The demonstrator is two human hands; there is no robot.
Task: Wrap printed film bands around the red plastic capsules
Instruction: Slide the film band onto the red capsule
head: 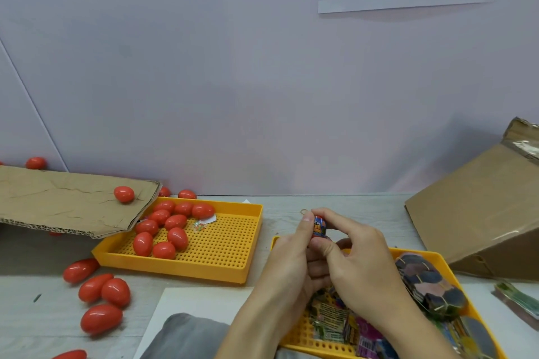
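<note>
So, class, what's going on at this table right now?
A person holds one red capsule up in both hands, left hand and right hand, with a printed band around it. Bare capsules lie in the yellow tray to the left and loose on the table. Printed film pieces fill the near tray.

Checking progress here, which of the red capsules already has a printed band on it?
Only the capsule pinched between both hands; every other one is bare red.

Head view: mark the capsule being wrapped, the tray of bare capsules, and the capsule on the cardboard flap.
Banded capsule [319,227], head view, on its printed film.
Left yellow tray [230,245], head view, on bare perforated floor.
Flap capsule [124,194], head view, on its red shell.
</note>
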